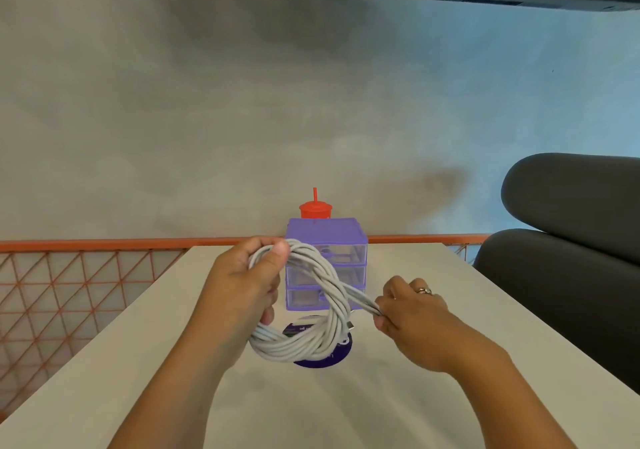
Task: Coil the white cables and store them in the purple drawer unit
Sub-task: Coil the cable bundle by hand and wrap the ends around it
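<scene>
Head-camera view showed a person's two bare hands working a bundle of white cables above a pale table. Left hand closed around the upper left part of the coil, thumb pressed over the strands at the top and fingers curled behind them. Right hand, a ring on one finger, pinched a bunch of strands pulled out to the right, fingers shut tight on them. The cables formed a twisted loop held in the air between the hands, its lower curve hanging just over a round dark purple disc lying on the table; a small connector end stuck out near the loop's right side. Behind the coil stood the purple drawer unit, three clear drawers all pushed in, near the table's far edge. A red cup with a straw rose just behind the unit. An orange mesh railing ran along the left, and a dark padded chair sat at right.
</scene>
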